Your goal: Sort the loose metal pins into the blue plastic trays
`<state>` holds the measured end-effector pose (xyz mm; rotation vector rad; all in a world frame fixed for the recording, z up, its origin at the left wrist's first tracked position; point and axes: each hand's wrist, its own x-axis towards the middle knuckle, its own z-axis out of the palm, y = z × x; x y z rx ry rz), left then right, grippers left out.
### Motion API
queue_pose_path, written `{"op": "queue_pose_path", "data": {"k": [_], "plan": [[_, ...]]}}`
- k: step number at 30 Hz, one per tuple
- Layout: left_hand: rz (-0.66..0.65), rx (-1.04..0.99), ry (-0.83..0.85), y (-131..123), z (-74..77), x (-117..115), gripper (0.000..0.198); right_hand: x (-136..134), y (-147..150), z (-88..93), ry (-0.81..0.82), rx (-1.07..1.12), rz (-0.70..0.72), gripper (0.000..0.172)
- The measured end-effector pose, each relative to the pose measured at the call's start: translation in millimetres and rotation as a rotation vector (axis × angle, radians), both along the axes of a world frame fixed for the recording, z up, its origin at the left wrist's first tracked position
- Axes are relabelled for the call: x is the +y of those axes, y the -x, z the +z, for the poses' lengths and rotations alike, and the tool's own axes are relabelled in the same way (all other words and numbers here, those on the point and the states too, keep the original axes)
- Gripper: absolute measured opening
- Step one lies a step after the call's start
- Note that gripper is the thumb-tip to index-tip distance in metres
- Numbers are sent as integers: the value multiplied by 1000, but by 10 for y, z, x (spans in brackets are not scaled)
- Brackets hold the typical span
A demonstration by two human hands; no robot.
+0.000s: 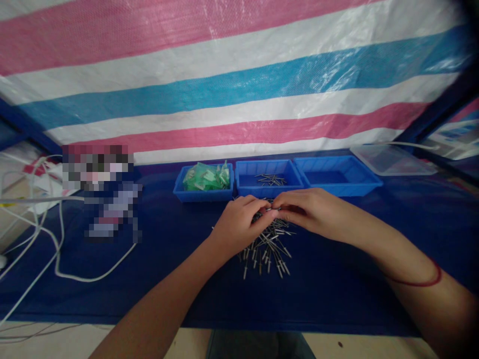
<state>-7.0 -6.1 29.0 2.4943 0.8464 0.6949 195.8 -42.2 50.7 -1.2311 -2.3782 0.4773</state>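
Both hands meet over a pile of small metal pins (267, 249) on the blue table (187, 279). My left hand (239, 222) has its fingers curled and pinched at the fingertips. My right hand (307, 209) is closed too, its fingertips touching those of the left. A thin metal pin shows between the two sets of fingertips. A red string circles my right forearm.
Three blue trays stand behind the pile: the left tray (179, 189) holds green plastic parts, the middle tray (243, 187) a few pins, the right tray (359, 182) shows nothing inside. A clear lid (389, 159) lies far right. White cables (56, 244) trail on the left.
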Motion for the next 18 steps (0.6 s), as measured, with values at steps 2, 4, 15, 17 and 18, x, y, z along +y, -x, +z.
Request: {"op": "queue_pose_path", "data": {"k": [2,4,15,17,18], "plan": [[-22,-34,45,-4,13,-1,27,-15,46,23,-45,71,26,18],[-26,-77,94,-4,30,1,26,-26,76,41,-75,114,20,17],[27,-165,196,1,40,25,19,-46,136,2,60,471,-240,22],[33,-180,198,-3,35,21,19,-36,139,-7,59,489,-259,22],[32,-188,198,-4,33,19,18,-29,137,-9,54,485,-268,22]]}}
